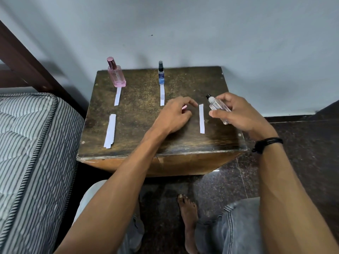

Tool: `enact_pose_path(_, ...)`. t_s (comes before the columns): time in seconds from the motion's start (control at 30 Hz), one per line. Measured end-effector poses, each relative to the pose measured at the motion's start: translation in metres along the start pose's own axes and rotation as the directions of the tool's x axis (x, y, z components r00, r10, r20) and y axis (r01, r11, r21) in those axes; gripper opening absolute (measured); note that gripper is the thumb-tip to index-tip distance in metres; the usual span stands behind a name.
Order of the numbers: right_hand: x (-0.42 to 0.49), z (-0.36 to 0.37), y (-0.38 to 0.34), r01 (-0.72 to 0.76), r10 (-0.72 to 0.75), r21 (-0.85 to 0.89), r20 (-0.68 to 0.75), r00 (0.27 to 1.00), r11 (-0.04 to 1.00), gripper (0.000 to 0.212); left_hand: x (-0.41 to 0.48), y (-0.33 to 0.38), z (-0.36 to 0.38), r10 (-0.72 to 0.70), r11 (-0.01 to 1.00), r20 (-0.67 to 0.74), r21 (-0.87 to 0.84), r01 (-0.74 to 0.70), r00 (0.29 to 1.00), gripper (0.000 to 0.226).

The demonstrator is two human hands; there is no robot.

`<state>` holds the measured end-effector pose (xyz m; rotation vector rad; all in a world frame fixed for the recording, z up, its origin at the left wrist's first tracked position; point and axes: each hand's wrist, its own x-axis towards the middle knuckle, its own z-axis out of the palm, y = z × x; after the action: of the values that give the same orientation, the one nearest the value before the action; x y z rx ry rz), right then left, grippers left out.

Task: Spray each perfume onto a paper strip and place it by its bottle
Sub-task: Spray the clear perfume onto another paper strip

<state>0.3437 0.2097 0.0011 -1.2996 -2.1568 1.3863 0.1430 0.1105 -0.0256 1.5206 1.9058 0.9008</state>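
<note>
The clear bottle (219,108) is gripped in the right hand (236,114), to the right of the blue bottle (161,76) and nearer the person. The fingers are wrapped round its body and it is tilted, with the black nozzle turned toward the blue bottle's side. It is judged to be held so that the spray can be aimed at the loose strip (201,118), which lies flat between the clear bottle and the blue bottle's line.

A strip (162,95) is laid directly in front of the blue bottle, touching its base. Well to its left, the pink bottle (116,74) is paired with its own strip (117,96) in the same way, so those two are judged done. A stack of spare strips (110,131) is kept left of the blue bottle and nearer the person, out of the spray's way.

The left hand (176,116) is curled, in front of the blue bottle and just beside the loose strip. A small pink thing (184,107) shows under its fingers. What it is, and whether it is gripped or merely covered, cannot be told. The lower part of the clear bottle is hidden by the right hand's fingers, and no finger can be made out on the nozzle.
</note>
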Motion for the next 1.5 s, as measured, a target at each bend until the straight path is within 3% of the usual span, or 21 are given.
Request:
enact_pose_path(0.23, -0.001, 0.011, 0.016, 0.105, -0.104, -0.063, 0.019, 0.994, 0.992, 0.048, 0.005, -0.01, 0.012, 0.109, 0.976, -0.031, 0.192, -0.101, 0.994, 0.04)
enact_pose_path(0.6, -0.015, 0.035, 0.014, 0.184, -0.222, -0.181, -0.223, 0.949, 0.966, 0.046, 0.006, -0.013, 0.016, 0.204, 0.913, -0.054, 0.371, -0.17, 0.978, 0.044)
enact_pose_path(0.73, -0.017, 0.032, 0.017, 0.181, -0.213, -0.192, -0.166, 0.963, 0.965, 0.051, 0.006, -0.012, 0.016, 0.183, 0.918, -0.064, 0.367, -0.148, 0.981, 0.043)
enact_pose_path(0.9, -0.011, 0.033, 0.019, 0.153, -0.177, -0.21, -0.101, 0.979, 0.966, 0.042, 0.006, -0.013, 0.017, 0.179, 0.909, -0.062, 0.393, -0.14, 0.982, 0.042)
enact_pose_path(1.2, -0.002, 0.02, 0.012, 0.042, -0.044, -0.085, -0.023, 0.999, 0.995, 0.029, 0.008, -0.014, 0.019, 0.16, 0.909, -0.07, 0.4, -0.119, 0.985, 0.041)
enact_pose_path(1.5, -0.004, 0.022, 0.009, 0.09, -0.089, -0.118, 0.015, 0.996, 0.989, 0.029, 0.008, -0.013, 0.019, 0.147, 0.923, -0.082, 0.37, -0.107, 0.986, 0.04)
